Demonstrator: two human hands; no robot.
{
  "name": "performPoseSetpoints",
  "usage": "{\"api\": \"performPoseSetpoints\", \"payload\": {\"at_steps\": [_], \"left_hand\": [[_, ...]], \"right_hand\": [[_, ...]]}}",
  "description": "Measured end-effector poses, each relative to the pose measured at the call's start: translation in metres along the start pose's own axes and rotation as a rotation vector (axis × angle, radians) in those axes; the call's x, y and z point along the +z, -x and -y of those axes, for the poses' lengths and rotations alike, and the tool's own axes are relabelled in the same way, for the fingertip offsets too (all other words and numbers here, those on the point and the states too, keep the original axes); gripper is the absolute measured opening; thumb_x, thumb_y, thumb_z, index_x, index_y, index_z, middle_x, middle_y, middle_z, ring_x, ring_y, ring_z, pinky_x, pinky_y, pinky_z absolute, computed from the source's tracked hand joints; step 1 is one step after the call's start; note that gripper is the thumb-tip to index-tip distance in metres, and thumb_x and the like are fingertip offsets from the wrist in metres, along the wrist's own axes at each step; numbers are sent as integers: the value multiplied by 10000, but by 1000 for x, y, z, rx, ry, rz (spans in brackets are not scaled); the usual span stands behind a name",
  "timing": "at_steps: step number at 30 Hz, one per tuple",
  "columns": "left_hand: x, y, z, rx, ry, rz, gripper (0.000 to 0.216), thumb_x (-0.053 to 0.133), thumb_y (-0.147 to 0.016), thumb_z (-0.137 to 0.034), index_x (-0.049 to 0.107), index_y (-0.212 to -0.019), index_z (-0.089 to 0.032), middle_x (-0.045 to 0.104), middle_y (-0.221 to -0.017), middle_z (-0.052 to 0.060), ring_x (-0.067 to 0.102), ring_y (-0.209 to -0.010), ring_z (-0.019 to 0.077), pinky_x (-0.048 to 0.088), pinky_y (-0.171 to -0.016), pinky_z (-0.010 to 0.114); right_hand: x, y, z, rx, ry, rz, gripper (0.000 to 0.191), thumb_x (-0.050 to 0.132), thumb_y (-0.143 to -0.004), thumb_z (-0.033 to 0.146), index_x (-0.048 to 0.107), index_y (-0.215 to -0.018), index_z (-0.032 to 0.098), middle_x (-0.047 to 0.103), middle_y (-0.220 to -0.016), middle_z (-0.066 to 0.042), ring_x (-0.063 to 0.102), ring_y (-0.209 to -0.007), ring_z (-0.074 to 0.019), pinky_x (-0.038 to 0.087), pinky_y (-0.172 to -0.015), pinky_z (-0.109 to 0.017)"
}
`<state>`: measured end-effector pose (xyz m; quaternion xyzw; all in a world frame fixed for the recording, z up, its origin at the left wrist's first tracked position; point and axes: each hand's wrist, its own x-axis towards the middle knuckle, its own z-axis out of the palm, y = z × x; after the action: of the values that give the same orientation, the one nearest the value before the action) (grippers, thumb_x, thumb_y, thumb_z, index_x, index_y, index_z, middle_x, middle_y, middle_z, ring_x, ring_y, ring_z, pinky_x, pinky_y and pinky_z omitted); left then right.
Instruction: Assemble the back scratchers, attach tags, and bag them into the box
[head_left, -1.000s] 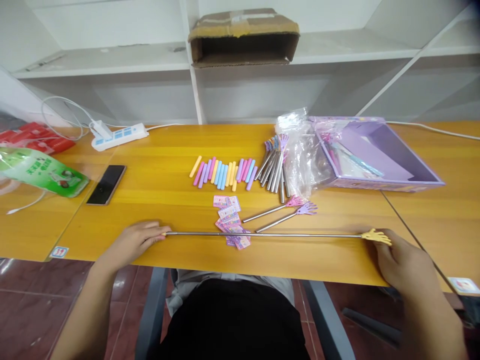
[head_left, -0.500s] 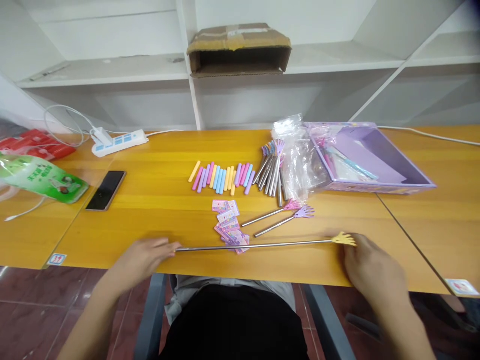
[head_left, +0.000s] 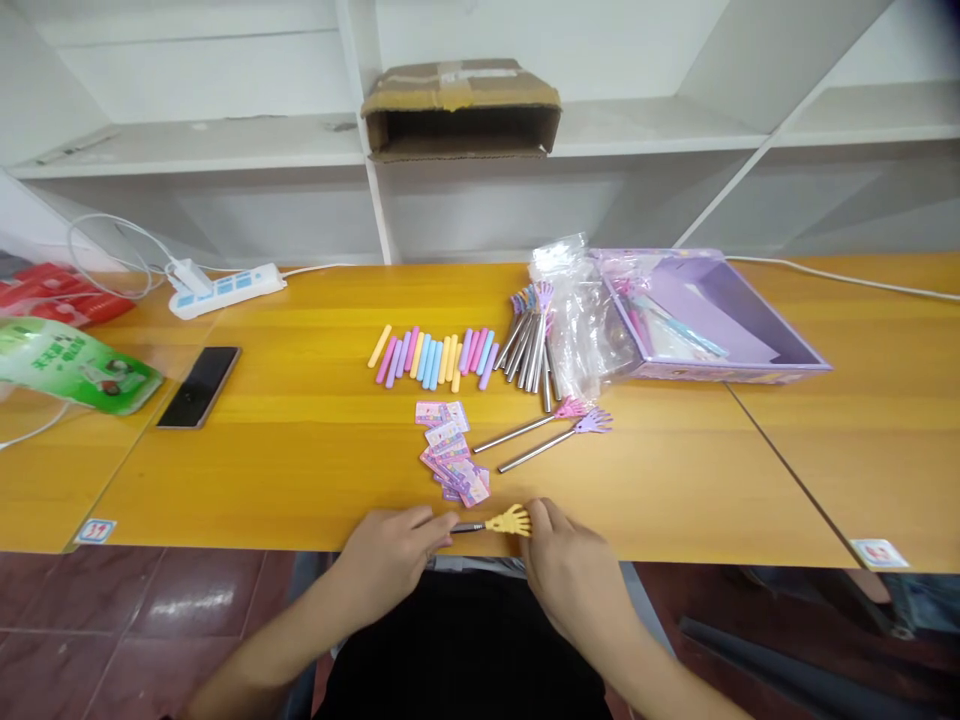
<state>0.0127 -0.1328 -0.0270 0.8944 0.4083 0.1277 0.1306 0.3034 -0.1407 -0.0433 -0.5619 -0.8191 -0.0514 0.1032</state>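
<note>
A telescopic metal pointer with a small yellow hand-shaped tip (head_left: 508,520) lies collapsed short at the near edge of the yellow table (head_left: 300,440). My left hand (head_left: 394,550) is closed around its rod end. My right hand (head_left: 574,565) pinches the yellow tip from the right. Just beyond lie small pink and purple cards (head_left: 454,455) and two more pointers with a pink tip (head_left: 570,408) and a purple tip (head_left: 596,423).
A row of pastel grip sleeves (head_left: 435,355) and a bundle of metal pointers (head_left: 531,335) lie mid-table, beside a clear bag (head_left: 581,320) and a purple box (head_left: 720,320). A phone (head_left: 199,385), power strip (head_left: 225,288) and green packet (head_left: 71,365) sit left. A cardboard box (head_left: 461,105) rests on the shelf.
The pointer was stretched long between my two hands; both hands have come together at the centre and the rod has collapsed to a short length.
</note>
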Motion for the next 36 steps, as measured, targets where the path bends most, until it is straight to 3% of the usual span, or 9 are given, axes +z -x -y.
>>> {"api": "performPoseSetpoints", "payload": {"at_steps": [3, 7, 11, 15, 17, 20, 25, 30, 36], "left_hand": [[-4, -9, -7, -41, -44, 39, 313, 460, -1171, -268, 702, -1361, -211, 736, -858, 24, 735, -696, 184, 539, -624, 261], [-38, -20, -3, -88, -63, 108, 319, 440, -1176, -277, 665, -1398, -236, 787, -1031, 51, 785, -883, 217, 594, -749, 292], [-68, -38, -6, -201, -192, 163, 482, 362, -1107, -104, 544, -1549, -170, 770, -1265, 147, 781, -1099, 288, 628, -879, 386], [-80, -65, 0, -257, -140, 160, 554, 342, -1066, -68, 438, -1605, -147, 705, -1448, 211, 747, -1258, 317, 611, -986, 421], [-79, -80, 14, -293, -113, 162, 512, 368, -1085, -121, 413, -1595, -121, 746, -1349, 237, 787, -1136, 343, 614, -917, 433], [-68, -96, 42, -395, -134, 91, 488, 350, -1084, -111, 378, -1571, -96, 785, -1154, 229, 805, -905, 330, 586, -794, 410], [-44, -99, 79, -481, 112, -158, 259, 363, -1139, -239, 440, -1380, -186, 772, -1122, 158, 791, -873, 277, 544, -755, 356], [-45, -94, 87, -442, 298, -335, 197, 375, -1131, -307, 449, -1295, -229, 744, -1094, 100, 765, -954, 271, 557, -841, 396], [-44, -96, 83, -443, 338, -330, 233, 379, -1137, -359, 442, -1318, -225, 748, -1162, 130, 755, -1033, 287, 559, -912, 447]], "right_hand": [[-7, -11, 7, -13, 27, 142, 192, 580, -923, 49, 520, -880, 227, 661, -761, -32, 619, -585, -184, 309, -587, -325], [-46, -49, -31, -158, -182, 221, 58, 574, -1045, 226, 616, -1006, 228, 743, -901, -34, 705, -723, -181, 389, -647, -299], [-75, -117, -79, 168, -123, 190, 247, 608, -1069, 467, 666, -1118, 232, 778, -964, -68, 730, -785, -233, 440, -678, -308], [-58, -177, -112, 515, 31, 66, 459, 487, -1108, 490, 620, -1358, 129, 711, -1344, -244, 745, -1130, -364, 536, -877, -418], [-43, -190, -121, 586, 32, 40, 499, 458, -1111, 461, 577, -1402, 74, 661, -1402, -300, 716, -1222, -406, 546, -942, -470], [-24, -192, -128, 634, -3, 63, 542, 506, -1089, 460, 526, -1438, 46, 642, -1398, -326, 713, -1235, -429, 553, -974, -506], [-13, -183, -137, 646, -22, 14, 632, 565, -1062, 528, 476, -1494, 75, 606, -1434, -329, 710, -1232, -438, 557, -962, -504], [-11, -181, -141, 689, -30, -20, 694, 565, -1043, 604, 472, -1504, 94, 578, -1459, -322, 696, -1255, -431, 551, -977, -521], [-10, -181, -142, 708, -57, 87, 828, 676, -995, 612, 440, -1582, 78, 678, -1399, -319, 701, -1283, -452, 544, -1017, -545]]}}
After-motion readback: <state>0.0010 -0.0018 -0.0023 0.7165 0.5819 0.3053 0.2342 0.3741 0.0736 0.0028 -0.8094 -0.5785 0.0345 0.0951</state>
